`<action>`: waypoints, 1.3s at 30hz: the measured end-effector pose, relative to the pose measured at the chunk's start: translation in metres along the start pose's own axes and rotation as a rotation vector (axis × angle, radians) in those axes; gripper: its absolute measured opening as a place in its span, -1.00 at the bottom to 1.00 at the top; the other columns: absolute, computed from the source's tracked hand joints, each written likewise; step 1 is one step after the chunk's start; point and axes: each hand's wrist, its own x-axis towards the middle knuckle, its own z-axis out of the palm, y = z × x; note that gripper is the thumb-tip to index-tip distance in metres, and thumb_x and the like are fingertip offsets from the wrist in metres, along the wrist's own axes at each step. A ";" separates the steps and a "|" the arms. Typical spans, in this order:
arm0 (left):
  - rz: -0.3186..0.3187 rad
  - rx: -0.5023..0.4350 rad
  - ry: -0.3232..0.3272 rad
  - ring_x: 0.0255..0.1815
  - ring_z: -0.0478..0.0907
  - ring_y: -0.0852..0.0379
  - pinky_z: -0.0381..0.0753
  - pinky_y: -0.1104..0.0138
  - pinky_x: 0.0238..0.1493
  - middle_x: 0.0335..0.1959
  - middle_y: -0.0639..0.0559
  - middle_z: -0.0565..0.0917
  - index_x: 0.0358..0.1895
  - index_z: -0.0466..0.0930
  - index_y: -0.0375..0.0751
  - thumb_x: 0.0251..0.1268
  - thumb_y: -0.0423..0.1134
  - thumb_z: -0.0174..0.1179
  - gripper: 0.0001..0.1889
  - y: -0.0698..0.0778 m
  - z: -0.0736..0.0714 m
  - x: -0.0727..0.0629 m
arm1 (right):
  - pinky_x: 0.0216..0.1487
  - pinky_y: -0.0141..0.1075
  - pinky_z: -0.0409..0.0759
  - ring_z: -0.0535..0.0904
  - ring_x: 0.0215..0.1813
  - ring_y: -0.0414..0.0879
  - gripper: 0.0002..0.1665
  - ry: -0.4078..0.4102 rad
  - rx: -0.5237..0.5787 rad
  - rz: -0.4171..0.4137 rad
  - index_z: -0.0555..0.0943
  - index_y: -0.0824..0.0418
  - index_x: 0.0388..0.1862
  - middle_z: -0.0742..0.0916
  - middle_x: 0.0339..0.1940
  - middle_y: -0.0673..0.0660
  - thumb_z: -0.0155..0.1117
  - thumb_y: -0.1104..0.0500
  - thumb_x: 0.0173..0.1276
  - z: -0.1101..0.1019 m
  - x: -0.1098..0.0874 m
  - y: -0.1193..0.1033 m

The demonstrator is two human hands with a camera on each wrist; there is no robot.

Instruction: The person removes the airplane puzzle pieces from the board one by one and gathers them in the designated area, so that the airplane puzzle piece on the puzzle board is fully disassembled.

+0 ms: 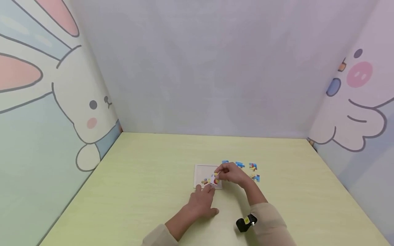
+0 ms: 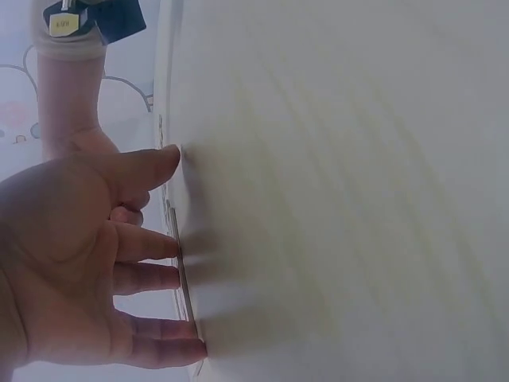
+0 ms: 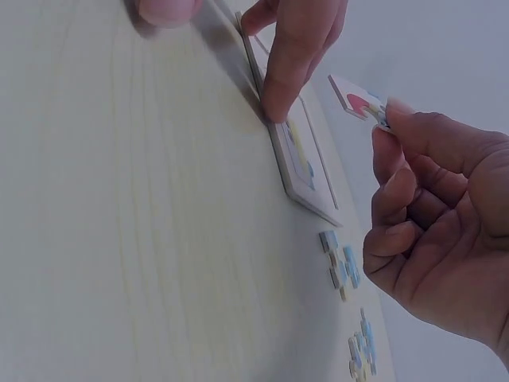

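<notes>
A square, pale puzzle tray lies on the table, with colourful puzzle pieces in its near part. Fingertips of my left hand rest on the tray's near edge, fingers mostly straight and thumb out to the side. Over the tray's right side, my right hand pinches a puzzle piece between thumb and index finger. This piece is whitish with a red patch, and the right wrist view shows it raised above the tray. My fingers cover part of its picture.
Several loose blue and yellow puzzle pieces lie right of the tray, some partly behind my right hand. A black camera is strapped to the right wrist. Pale walls with a rabbit and a pig enclose the light yellow-green table.
</notes>
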 end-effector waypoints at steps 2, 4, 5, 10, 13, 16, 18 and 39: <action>-0.002 -0.005 -0.006 -0.04 0.31 -0.09 0.48 0.21 -0.42 0.12 0.00 0.40 0.17 0.44 -0.19 0.00 0.20 0.27 -0.28 0.000 0.000 0.000 | -0.49 -0.29 0.38 0.37 -0.52 -0.12 -0.83 -0.001 -0.009 0.003 0.63 0.28 -0.24 0.62 -0.50 0.06 0.31 0.21 0.23 -0.002 -0.003 0.000; -0.009 -0.003 -0.013 -0.04 0.31 -0.09 0.49 0.20 -0.40 0.10 -0.01 0.40 0.17 0.44 -0.20 0.00 0.21 0.27 -0.28 0.000 -0.001 0.000 | -0.48 -0.29 0.38 0.38 -0.52 -0.12 -0.84 -0.001 -0.012 0.008 0.63 0.27 -0.25 0.63 -0.50 0.06 0.31 0.20 0.23 -0.005 -0.006 0.002; -0.013 0.001 -0.017 -0.04 0.31 -0.08 0.49 0.19 -0.40 0.09 -0.02 0.41 0.18 0.44 -0.20 0.00 0.21 0.27 -0.27 0.000 -0.001 0.000 | -0.48 -0.28 0.38 0.38 -0.52 -0.12 -0.84 -0.002 -0.012 0.011 0.63 0.26 -0.25 0.63 -0.49 0.06 0.31 0.20 0.23 -0.006 -0.007 0.003; -0.020 0.011 -0.019 -0.04 0.32 -0.06 0.48 0.17 -0.37 0.08 -0.01 0.41 0.15 0.47 -0.18 -0.02 0.21 0.29 -0.29 -0.001 -0.003 0.000 | -0.49 -0.29 0.37 0.37 -0.52 -0.12 -0.83 -0.001 -0.009 0.017 0.63 0.27 -0.27 0.63 -0.50 0.07 0.33 0.19 0.22 -0.010 -0.014 0.010; -0.017 0.011 -0.013 -0.05 0.32 -0.05 0.48 0.17 -0.38 0.06 0.01 0.42 0.13 0.48 -0.17 -0.03 0.22 0.29 -0.30 -0.001 -0.002 0.000 | -0.50 -0.31 0.36 0.36 -0.52 -0.13 -0.83 -0.002 -0.019 0.015 0.63 0.29 -0.28 0.63 -0.52 0.07 0.34 0.20 0.21 -0.014 -0.019 0.015; -0.017 0.016 -0.015 -0.05 0.33 -0.05 0.48 0.17 -0.36 0.07 0.02 0.42 0.14 0.48 -0.15 -0.03 0.23 0.28 -0.29 -0.001 0.000 0.000 | -0.50 -0.33 0.36 0.37 -0.52 -0.14 -0.84 -0.006 -0.024 0.026 0.63 0.31 -0.28 0.64 -0.50 0.07 0.32 0.23 0.21 -0.016 -0.025 0.020; -0.019 0.015 -0.017 -0.04 0.33 -0.04 0.47 0.17 -0.36 0.07 0.02 0.41 0.15 0.47 -0.14 -0.03 0.23 0.28 -0.29 -0.001 0.000 0.000 | -0.49 -0.34 0.38 0.38 -0.51 -0.15 -0.86 -0.008 -0.031 0.030 0.63 0.32 -0.29 0.65 -0.50 0.06 0.31 0.25 0.21 -0.018 -0.028 0.022; -0.017 0.019 -0.004 -0.09 0.33 -0.07 0.47 0.19 -0.40 0.07 -0.01 0.41 0.17 0.46 -0.17 -0.01 0.24 0.27 -0.27 0.004 -0.001 0.001 | -0.48 -0.30 0.41 0.42 -0.50 -0.13 -0.94 0.005 -0.201 0.066 0.60 0.32 -0.41 0.59 -0.55 0.03 0.32 0.38 0.10 -0.018 -0.037 0.026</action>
